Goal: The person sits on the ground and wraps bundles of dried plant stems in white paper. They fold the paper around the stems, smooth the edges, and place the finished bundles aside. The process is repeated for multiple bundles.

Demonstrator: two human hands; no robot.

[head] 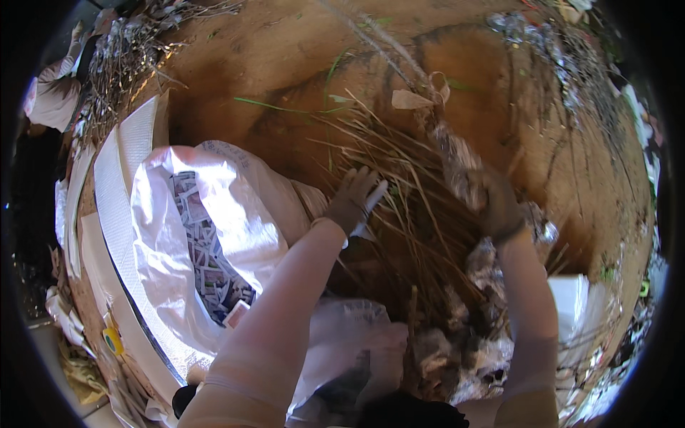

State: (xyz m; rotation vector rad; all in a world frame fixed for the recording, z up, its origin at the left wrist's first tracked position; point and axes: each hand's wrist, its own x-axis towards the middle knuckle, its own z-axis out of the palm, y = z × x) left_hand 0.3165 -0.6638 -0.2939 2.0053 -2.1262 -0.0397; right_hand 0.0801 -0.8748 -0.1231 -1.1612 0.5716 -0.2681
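My left hand point(353, 200), in a dark glove, reaches over a loose pile of thin dry stalks point(412, 187) with its fingers stretched out. Along its thumb side runs something white point(376, 197); whether it is part of the glove or a separate strip I cannot tell. My gloved right hand point(499, 206), slightly blurred, is closed around a long stem bundle wrapped in crumpled clear plastic film point(457, 160). Left of my left forearm, a white woven sack point(243, 214) stands open, filled with many small printed paper pieces point(208, 251).
White padded sheeting point(120, 214) borders the sack on the left. A yellow tape-measure-like object point(113, 341) lies beyond it. Piled twigs with plastic point(128, 59) and another person point(56, 96) are at the upper left. More film-wrapped stems point(572, 69) lie at the upper right.
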